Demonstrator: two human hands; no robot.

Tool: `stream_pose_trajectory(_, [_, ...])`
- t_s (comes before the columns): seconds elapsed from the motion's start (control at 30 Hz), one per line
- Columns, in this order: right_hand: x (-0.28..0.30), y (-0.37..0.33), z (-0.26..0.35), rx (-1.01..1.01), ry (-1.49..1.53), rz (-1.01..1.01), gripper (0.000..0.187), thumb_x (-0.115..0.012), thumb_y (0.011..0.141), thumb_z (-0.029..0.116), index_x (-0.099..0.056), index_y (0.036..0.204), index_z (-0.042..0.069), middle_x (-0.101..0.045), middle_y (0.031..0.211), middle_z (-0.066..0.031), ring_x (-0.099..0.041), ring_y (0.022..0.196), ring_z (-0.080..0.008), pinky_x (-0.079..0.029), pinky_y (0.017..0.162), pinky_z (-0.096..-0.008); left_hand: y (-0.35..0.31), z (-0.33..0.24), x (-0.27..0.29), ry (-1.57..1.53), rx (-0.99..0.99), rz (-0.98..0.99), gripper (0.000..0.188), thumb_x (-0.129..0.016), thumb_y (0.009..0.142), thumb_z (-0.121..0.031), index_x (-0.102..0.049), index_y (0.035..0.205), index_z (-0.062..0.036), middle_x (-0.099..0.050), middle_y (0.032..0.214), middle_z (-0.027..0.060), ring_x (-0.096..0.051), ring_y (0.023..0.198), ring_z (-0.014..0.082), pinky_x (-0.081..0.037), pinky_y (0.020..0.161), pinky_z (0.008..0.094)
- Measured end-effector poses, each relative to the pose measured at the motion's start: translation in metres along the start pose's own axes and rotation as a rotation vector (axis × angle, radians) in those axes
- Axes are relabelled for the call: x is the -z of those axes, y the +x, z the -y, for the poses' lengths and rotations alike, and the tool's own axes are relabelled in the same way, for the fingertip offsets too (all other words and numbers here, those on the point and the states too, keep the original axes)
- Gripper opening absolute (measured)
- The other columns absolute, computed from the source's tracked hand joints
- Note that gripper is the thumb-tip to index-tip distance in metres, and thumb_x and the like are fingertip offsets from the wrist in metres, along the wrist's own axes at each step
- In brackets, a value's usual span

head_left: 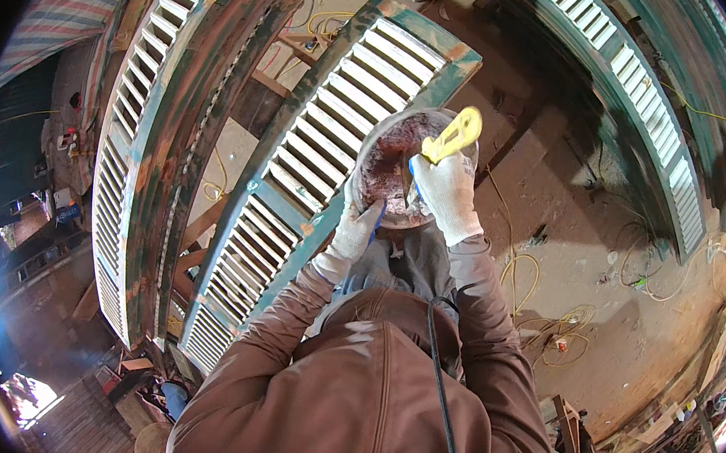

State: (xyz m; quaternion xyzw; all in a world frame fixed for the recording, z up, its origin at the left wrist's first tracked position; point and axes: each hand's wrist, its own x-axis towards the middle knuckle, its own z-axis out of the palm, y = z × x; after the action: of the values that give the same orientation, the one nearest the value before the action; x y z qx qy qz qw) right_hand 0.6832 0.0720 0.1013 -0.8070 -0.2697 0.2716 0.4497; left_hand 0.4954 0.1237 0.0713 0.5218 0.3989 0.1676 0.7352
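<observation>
In front of my waist is a round metal-looking bucket (368, 151), its inside smeared with dark reddish-brown residue. My left hand (355, 230), in a white and blue work glove, grips its near left rim with the thumb over the edge. A tool with a yellow handle (457, 134) is in my right hand (452, 196), gloved the same way, fingers wrapped round it. The handle points up and away above the bucket's right side; its working end is mostly hidden by the hand, so its kind does not show.
A green-framed louvred shutter (325, 122) with white slats lies close on my left. More shutters stand at the far left (134, 108) and the right (655, 97). Yellow cords (520, 272) trail over the dusty floor at right. Wood scraps (571, 426) lie at lower right.
</observation>
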Motion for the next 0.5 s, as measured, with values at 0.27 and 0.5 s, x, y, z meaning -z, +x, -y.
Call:
stream_pose_trajectory(0.27, [0.009, 0.009, -0.019, -0.323, 0.689, -0.082, 0.011, -0.070, 0.086, 0.007, -0.067, 0.089, -0.003, -0.066, 0.078, -0.0012, -0.061, 0.067, -0.0084, -0.047, 0.059, -0.0250, 0.015, 0.001, -0.018, 0.002, -0.001, -0.032, 0.069, -0.056, 0.094, 0.002, -0.023, 0.154, -0.0081, -0.047, 0.144, 0.0111, -0.047, 0.131, 0.0215, -0.035, 0.112, 0.0344])
stream_pose_trajectory(0.5, [0.016, -0.003, -0.041, -0.439, 1.071, -0.149, 0.021, -0.076, 0.084, 0.007, -0.065, 0.102, 0.003, -0.065, 0.089, -0.0019, -0.063, 0.071, -0.0102, -0.054, 0.063, -0.0260, 0.015, 0.001, -0.026, 0.007, -0.009, -0.050, 0.065, -0.056, 0.095, 0.000, -0.026, 0.152, -0.0072, -0.049, 0.142, 0.0105, -0.049, 0.129, 0.0198, -0.037, 0.110, 0.0342])
